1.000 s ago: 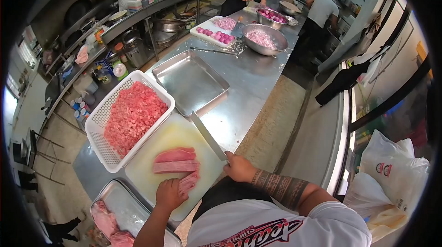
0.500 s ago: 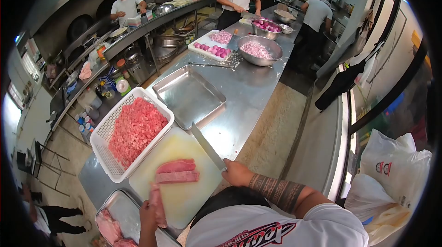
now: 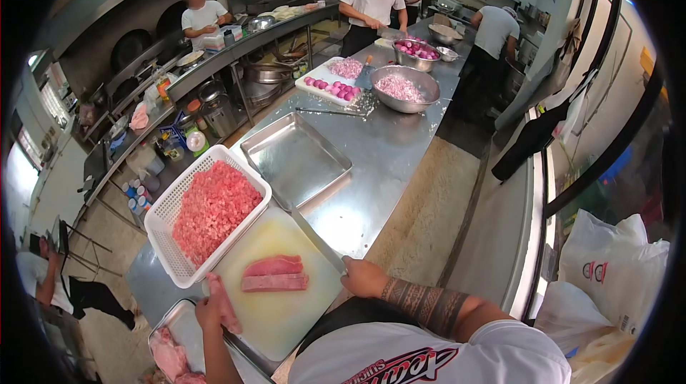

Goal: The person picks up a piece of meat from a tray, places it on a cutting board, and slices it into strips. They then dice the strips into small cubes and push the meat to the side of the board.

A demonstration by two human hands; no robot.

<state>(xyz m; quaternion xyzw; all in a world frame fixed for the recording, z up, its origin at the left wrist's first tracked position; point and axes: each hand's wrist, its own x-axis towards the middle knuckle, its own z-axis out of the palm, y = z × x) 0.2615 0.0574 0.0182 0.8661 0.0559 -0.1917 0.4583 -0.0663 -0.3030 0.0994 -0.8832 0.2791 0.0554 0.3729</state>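
Observation:
My left hand (image 3: 209,312) is closed around a long strip of raw meat (image 3: 224,303) at the left edge of the white cutting board (image 3: 275,320). In my right hand (image 3: 363,278) is the handle of a large kitchen knife (image 3: 314,235), its blade pointing away along the board's right edge. Two pieces of pink meat (image 3: 274,273) lie side by side on the board, between my hands. Touching the board's far left side, a white perforated basket (image 3: 166,232) holds a heap of diced meat (image 3: 214,209).
Beyond the board is a shallow metal tray (image 3: 296,159); another tray (image 3: 161,330) with larger meat pieces sits at lower left. Farther up the steel table (image 3: 389,169) are a bowl of chopped onion (image 3: 404,89) and a board with onions (image 3: 330,82). Several people work around the kitchen.
My left hand has moved up and left with the meat strip, toward the basket. The knife stays at the board's right edge. A person at far left has shifted, and the view has tilted slightly.

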